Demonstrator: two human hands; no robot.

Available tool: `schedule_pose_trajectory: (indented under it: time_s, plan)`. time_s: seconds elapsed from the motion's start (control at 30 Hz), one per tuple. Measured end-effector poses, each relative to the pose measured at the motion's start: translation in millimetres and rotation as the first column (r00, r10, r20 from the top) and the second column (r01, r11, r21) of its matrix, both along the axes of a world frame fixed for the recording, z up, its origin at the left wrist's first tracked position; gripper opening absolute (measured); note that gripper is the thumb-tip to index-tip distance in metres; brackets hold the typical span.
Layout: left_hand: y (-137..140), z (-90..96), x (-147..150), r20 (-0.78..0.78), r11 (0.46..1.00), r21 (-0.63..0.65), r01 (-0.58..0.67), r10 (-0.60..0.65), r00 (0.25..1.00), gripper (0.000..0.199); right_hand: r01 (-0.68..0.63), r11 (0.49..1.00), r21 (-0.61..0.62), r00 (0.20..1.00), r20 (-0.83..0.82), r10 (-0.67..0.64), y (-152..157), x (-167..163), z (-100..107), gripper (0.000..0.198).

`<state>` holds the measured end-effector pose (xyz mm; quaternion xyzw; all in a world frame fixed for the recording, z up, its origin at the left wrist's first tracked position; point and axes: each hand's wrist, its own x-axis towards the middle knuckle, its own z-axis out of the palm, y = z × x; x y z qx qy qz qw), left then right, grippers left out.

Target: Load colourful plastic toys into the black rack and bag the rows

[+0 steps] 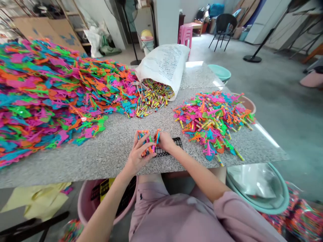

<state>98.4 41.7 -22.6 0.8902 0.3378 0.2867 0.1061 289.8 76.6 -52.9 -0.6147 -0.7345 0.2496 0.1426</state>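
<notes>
My left hand (137, 157) is closed around a bunch of colourful plastic toy pieces (143, 134), in orange, pink, green and blue, lined up side by side. Just to its right, my right hand (166, 141) pinches a few orange and blue plastic toy pieces (157, 137); its fingertips are partly hidden. Beneath both hands a small black plastic grid tray (178, 143) lies on the speckled stone table (108, 161), partly covered by the hands. What fills the tray's left part cannot be seen.
A huge heap of bright plastic pieces (58, 90) covers the table's left. A white sack (165, 62) spills small yellow-striped tubes (153, 95). On the right lies a pile of pieces with tubes (210, 117). Pink (82, 201) and green (284, 198) basins stand below the front edge.
</notes>
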Motion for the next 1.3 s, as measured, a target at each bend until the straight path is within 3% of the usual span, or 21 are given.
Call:
schedule_pose_trajectory:
  time_s: [0.13,0.3,0.47,0.5,0.57,0.63,0.7,0.83,0.93,1.0,1.17,1.3]
  plan:
    - [-1,6.4,3,-0.083,0.991,0.107,-0.075,0.084,0.993,0.031,-0.119,0.993,0.012,0.987,0.115,0.116,9,1,14,0.029]
    - [8,18.4,6,-0.12,0.987,0.057,0.151,-0.143,0.982,0.039,-0.176,0.984,0.004,0.98,0.099,0.175,12,-9,21,0.025]
    - [13,22.1,2,-0.194,0.989,0.008,0.148,-0.144,0.97,0.042,-0.155,0.988,0.01,0.988,0.019,0.155,12,5,18,0.02]
    - [12,21.3,1,-0.198,0.991,0.006,0.137,-0.133,0.971,0.041,-0.083,0.996,0.033,0.996,0.024,0.082,11,16,18,0.026]
    - [11,18.8,-1,-0.199,0.993,0.001,0.117,-0.115,0.973,0.039,0.184,0.979,0.086,0.978,0.079,-0.191,12,44,19,0.04]
    - [9,16.1,-1,-0.187,0.995,-0.001,0.103,-0.102,0.977,0.038,0.441,0.892,0.098,0.881,0.142,-0.451,16,72,22,0.044]
    - [7,14.2,0,-0.166,0.996,0.0,0.089,-0.088,0.982,0.037,0.539,0.841,0.044,0.829,0.151,-0.539,21,90,26,0.044]
    - [6,12.5,1,-0.131,0.997,-0.005,0.071,-0.071,0.989,0.04,0.425,0.897,-0.123,0.905,0.044,-0.423,19,87,24,0.021]
    - [6,12.3,2,-0.116,0.997,-0.01,0.079,-0.08,0.99,0.038,0.255,0.943,-0.213,0.934,-0.199,-0.297,1,74,12,0.007]
    - [6,12.1,3,-0.111,0.997,-0.013,0.082,-0.083,0.99,0.033,0.202,0.958,-0.205,0.907,-0.33,-0.261,-14,68,4,0.007]
    - [6,9.8,4,-0.105,0.996,-0.033,0.081,-0.084,0.991,0.032,0.213,0.976,-0.055,0.919,-0.327,-0.219,-41,57,-8,0.007]
    - [6,7.9,4,-0.109,0.997,-0.041,0.069,-0.073,0.991,0.034,0.176,0.984,-0.004,0.867,-0.473,-0.157,-52,36,-15,0.019]
